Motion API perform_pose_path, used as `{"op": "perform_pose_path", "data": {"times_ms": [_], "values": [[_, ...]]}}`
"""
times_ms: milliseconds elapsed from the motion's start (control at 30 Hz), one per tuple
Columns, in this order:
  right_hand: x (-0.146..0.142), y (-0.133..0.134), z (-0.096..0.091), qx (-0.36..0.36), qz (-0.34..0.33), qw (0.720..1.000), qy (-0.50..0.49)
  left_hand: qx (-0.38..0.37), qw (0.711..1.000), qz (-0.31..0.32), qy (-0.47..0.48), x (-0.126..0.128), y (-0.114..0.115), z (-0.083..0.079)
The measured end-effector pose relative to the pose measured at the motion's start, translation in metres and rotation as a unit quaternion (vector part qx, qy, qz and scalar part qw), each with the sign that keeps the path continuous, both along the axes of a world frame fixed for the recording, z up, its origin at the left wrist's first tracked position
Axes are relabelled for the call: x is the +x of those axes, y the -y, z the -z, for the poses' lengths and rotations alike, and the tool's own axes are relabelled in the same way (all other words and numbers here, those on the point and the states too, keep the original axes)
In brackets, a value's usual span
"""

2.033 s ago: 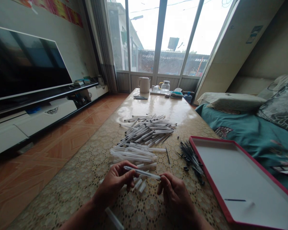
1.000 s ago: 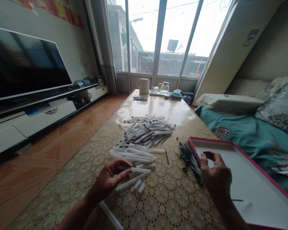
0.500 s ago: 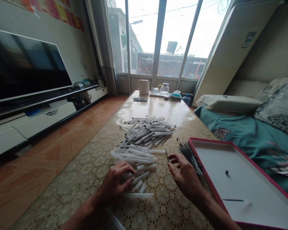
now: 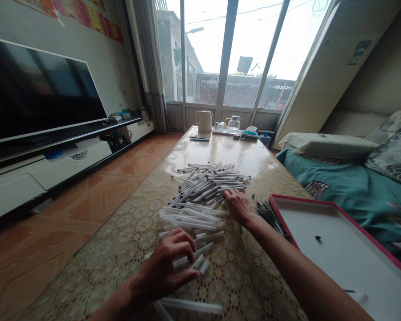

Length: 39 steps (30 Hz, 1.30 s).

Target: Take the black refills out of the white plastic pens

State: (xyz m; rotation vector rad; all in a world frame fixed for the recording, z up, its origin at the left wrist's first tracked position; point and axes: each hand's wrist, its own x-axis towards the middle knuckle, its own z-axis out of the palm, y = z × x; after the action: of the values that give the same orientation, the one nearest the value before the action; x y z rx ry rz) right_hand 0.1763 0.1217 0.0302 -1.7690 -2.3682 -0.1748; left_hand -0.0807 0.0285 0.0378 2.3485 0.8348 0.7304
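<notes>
My left hand [image 4: 169,267] lies low on the lace-covered table [image 4: 120,249], fingers spread flat over a few short clear plastic tubes [image 4: 200,258]. My right hand [image 4: 239,206] reaches further out, its fingers stretched onto the near edge of a heap of white pens with dark tips [image 4: 207,183]. Between the hands sits a pile of long clear pen barrels [image 4: 187,218]. A bundle of thin black refills [image 4: 270,216] lies just right of my right wrist. One clear barrel [image 4: 190,306] rests alone near the table's front edge.
A red-rimmed white tray [image 4: 341,258] stands at the right, holding a small black piece [image 4: 317,239]. A white kettle [image 4: 204,121] and a glass jug [image 4: 234,123] stand at the table's far end. A television [image 4: 36,98] is left, a teal-covered sofa [image 4: 334,178] right.
My right hand went from the pen I held with both hands to the tray, left a black piece there, then reached forward to the white pens. My left hand set the barrel down and spread.
</notes>
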Motion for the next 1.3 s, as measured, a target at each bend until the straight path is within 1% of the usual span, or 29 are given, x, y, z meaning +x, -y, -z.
{"op": "perform_pose_path", "data": {"times_ms": [67,133,233,300,400,500,567,600,633,700,767,833,900,967,1033,1133,1200,1233,1300], "values": [[-0.001,-0.001,0.0,0.005,-0.008,1.0,0.015,0.008,0.998,0.049,-0.024,0.0,0.004,-0.005],[-0.001,-0.001,-0.001,0.013,-0.021,0.999,0.026,0.019,0.996,0.077,-0.05,0.001,0.007,-0.008],[0.0,0.001,-0.004,0.033,-0.038,0.998,0.026,0.041,0.992,0.099,-0.069,0.004,0.01,-0.007],[0.002,0.003,-0.007,0.055,-0.041,0.998,0.012,0.047,0.991,0.098,-0.076,0.005,0.011,-0.003],[0.004,0.015,-0.014,0.1,-0.023,0.994,-0.025,0.054,0.994,0.057,-0.079,0.006,0.011,0.005],[0.003,0.039,-0.024,0.158,-0.009,0.982,-0.1,0.067,0.996,-0.008,-0.062,0.006,0.008,0.009],[-0.002,0.063,-0.03,0.207,-0.033,0.95,-0.233,0.062,0.996,-0.052,-0.027,0.006,0.005,0.011],[-0.006,0.076,-0.032,0.209,-0.045,0.939,-0.27,0.054,0.996,-0.071,-0.001,0.006,0.004,0.011],[-0.01,0.088,-0.033,0.182,-0.056,0.937,-0.294,0.042,0.995,-0.085,0.026,0.006,0.003,0.012],[-0.019,0.112,-0.031,0.067,-0.075,0.939,-0.329,0.015,0.993,-0.095,0.073,0.006,0.002,0.014],[-0.029,0.13,-0.024,-0.042,-0.104,0.939,-0.326,-0.004,0.993,-0.072,0.094,0.007,0.002,0.018],[-0.038,0.142,-0.014,-0.098,-0.103,0.939,-0.314,-0.001,0.996,-0.031,0.084,0.009,0.004,0.022],[-0.045,0.148,-0.007,-0.128,-0.099,0.939,-0.305,0.03,0.998,0.009,0.05,0.013,0.005,0.027],[-0.049,0.15,-0.003,-0.143,-0.093,0.938,-0.303,0.073,0.997,0.031,0.016,0.016,0.006,0.03],[-0.047,0.15,-0.003,-0.148,-0.087,0.936,-0.306,0.104,0.994,0.03,-0.001,0.018,0.007,0.03],[-0.037,0.149,-0.008,-0.172,-0.095,0.931,-0.309,0.124,0.992,0.006,-0.004,0.018,0.006,0.028],[-0.03,0.149,-0.011,-0.21,-0.113,0.913,-0.331,0.13,0.991,-0.001,-0.009,0.018,0.006,0.026],[-0.027,0.149,-0.012,-0.233,-0.122,0.899,-0.351,0.135,0.991,0.003,-0.013,0.017,0.006,0.026],[-0.024,0.149,-0.013,-0.295,-0.132,0.855,-0.406,0.15,0.988,0.019,-0.026,0.018,0.007,0.025]]}}
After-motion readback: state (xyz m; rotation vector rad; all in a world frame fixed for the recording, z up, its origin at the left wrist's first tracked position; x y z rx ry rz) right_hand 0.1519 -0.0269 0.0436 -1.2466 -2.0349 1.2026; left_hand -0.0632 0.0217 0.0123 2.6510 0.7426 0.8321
